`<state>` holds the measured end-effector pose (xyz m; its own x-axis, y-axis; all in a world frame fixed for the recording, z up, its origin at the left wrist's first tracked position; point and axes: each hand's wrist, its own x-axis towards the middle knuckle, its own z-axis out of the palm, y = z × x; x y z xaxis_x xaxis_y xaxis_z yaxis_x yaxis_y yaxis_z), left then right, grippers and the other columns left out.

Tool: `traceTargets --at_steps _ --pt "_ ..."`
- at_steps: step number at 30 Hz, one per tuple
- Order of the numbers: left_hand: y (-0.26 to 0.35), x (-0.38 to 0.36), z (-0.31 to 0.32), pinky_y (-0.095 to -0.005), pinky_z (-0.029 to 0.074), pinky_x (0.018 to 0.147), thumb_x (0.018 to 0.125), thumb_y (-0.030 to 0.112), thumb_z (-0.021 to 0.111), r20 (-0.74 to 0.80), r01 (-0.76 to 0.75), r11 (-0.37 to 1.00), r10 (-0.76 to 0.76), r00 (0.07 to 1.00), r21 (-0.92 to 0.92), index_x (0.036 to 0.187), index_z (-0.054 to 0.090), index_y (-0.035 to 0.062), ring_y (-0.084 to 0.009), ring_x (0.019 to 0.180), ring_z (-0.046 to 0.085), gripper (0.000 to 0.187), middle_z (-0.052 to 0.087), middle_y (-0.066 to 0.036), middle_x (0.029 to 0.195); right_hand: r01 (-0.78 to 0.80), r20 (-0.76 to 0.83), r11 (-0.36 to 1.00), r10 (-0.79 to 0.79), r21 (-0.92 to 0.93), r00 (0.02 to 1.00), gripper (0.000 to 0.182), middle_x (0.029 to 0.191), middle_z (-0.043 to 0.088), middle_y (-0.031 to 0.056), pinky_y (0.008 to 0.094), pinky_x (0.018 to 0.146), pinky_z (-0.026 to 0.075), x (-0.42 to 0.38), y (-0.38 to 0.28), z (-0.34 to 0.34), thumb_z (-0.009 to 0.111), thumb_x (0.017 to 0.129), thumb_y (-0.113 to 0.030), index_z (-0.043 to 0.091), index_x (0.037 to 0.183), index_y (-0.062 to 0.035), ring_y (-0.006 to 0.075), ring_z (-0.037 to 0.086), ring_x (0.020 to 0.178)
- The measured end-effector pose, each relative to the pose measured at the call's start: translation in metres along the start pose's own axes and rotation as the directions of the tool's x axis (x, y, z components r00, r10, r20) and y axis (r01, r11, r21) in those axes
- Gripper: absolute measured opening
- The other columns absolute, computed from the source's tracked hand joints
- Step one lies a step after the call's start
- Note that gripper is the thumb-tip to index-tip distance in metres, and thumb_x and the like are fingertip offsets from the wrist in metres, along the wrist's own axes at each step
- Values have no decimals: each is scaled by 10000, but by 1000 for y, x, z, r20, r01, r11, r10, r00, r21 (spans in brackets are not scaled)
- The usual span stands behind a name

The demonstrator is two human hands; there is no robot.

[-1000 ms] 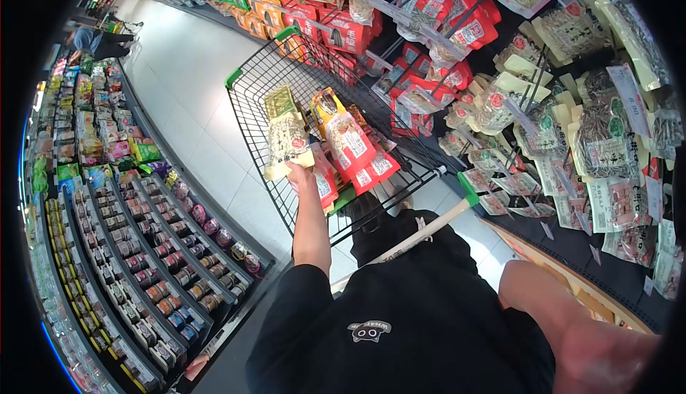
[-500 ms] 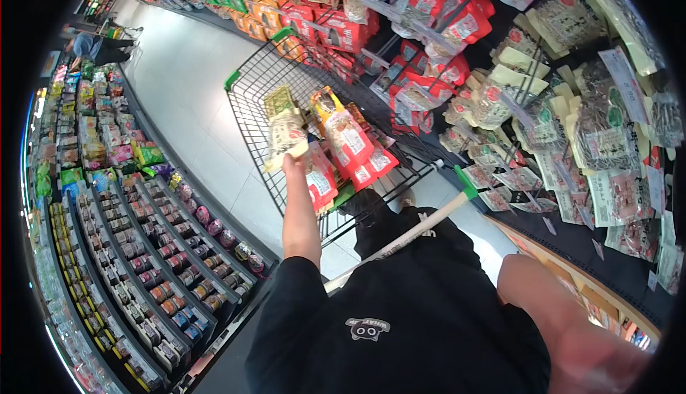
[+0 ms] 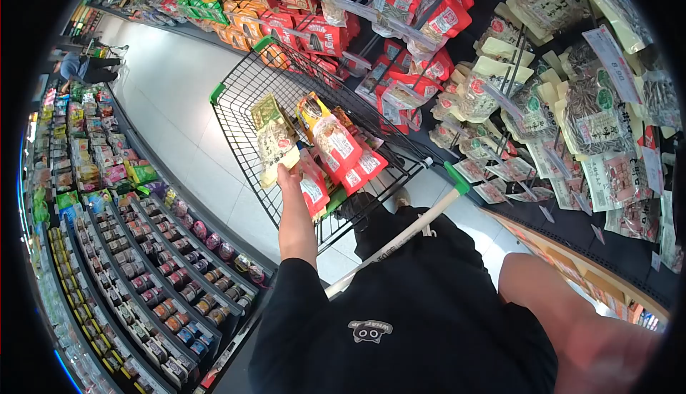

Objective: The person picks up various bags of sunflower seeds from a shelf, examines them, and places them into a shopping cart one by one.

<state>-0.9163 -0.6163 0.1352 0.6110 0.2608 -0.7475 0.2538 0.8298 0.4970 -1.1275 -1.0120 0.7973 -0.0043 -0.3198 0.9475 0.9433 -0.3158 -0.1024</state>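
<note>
My left hand point(image 3: 287, 176) is closed on the lower end of a cream-and-green snack packet point(image 3: 275, 133), which I hold over the shopping cart point(image 3: 232, 119). Inside the wire basket, just right of that packet, lie a yellow-and-red packet point(image 3: 330, 136), a red-and-white packet point(image 3: 312, 188) and another red packet point(image 3: 366, 169). The cart's pale handle bar point(image 3: 400, 238) crosses in front of my body, and neither hand is seen on it. On the right side only my bent right arm point(image 3: 550, 294) shows; its hand is out of sight past the frame's edge.
Shelves of small jars point(image 3: 164, 272) and bagged snacks point(image 3: 100, 151) line the left side. To the right hang dried-food packets point(image 3: 600, 115) and red packets point(image 3: 421, 72) on hooks. Pale floor point(image 3: 164, 79) runs ahead, with another person point(image 3: 78, 69) at the far left.
The cart, the packets and my left hand sit slightly further left in view, and the shelves have shifted too. My left hand keeps its hold on the cream-and-green packet.
</note>
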Motion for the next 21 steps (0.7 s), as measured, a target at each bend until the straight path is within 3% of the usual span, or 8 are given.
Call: traceTargets --at_steps 4,7,8,11,13,17,19,21 --pt "13 0 3 -521 464 888 931 319 381 24 122 992 -122 992 14 1193 508 80 -331 1077 564 377 586 -118 1178 -12 3 999 12 40 1000 457 1278 529 68 357 1041 324 -1 3 0 452 915 -358 512 1246 -48 185 475 1178" --pt "12 -5 2 -449 452 931 936 373 353 31 101 995 -102 994 16 1228 489 34 -324 1091 562 468 577 -152 1190 -4 16 998 3 64 1000 502 1268 527 86 360 1030 326 1 3 0 413 919 -404 503 1245 -33 199 474 1169" --pt "13 6 -7 -466 424 954 924 451 377 50 101 994 -100 994 -29 1254 470 48 -330 1160 512 529 512 -161 1277 -2 24 997 0 73 1000 518 1264 526 92 361 1026 327 1 3 0 401 920 -420 500 1244 -28 204 474 1166" --pt "16 -28 -4 -461 447 923 881 519 483 -88 141 989 -145 986 -42 1254 460 67 -310 1183 479 587 424 -161 1355 8 18 995 -10 100 1000 568 1253 523 110 365 1015 330 2 2 -4 362 924 -466 491 1243 -13 218 472 1157" --pt "17 -34 -16 -466 443 915 807 633 537 -103 157 984 -148 984 89 1279 417 82 -323 1166 465 736 362 -188 1384 18 6 993 -19 120 1000 604 1246 521 122 367 1008 331 4 2 -8 337 927 -497 485 1242 -3 227 471 1151" --pt "-16 -106 -23 -451 453 863 783 629 586 -45 -24 882 51 998 472 1279 390 90 -333 1084 503 759 428 -206 1300 94 -9 978 -94 185 996 679 1232 518 146 372 993 335 11 3 -15 286 932 -558 472 1240 17 246 470 1138" --pt "-29 -130 -34 -444 469 796 778 616 609 -11 -45 756 69 998 654 1291 373 88 -290 1007 565 773 534 -175 1192 145 4 964 -150 223 989 717 1225 516 157 374 986 336 18 0 -21 261 934 -589 466 1239 27 255 469 1132" --pt "-38 -151 -39 -398 486 724 782 564 645 93 -45 573 -54 994 818 1283 385 87 -234 882 612 740 618 -123 1041 139 -38 966 -134 219 990 708 1194 531 156 374 953 348 22 -12 -34 252 942 -576 472 1228 34 255 479 1113"
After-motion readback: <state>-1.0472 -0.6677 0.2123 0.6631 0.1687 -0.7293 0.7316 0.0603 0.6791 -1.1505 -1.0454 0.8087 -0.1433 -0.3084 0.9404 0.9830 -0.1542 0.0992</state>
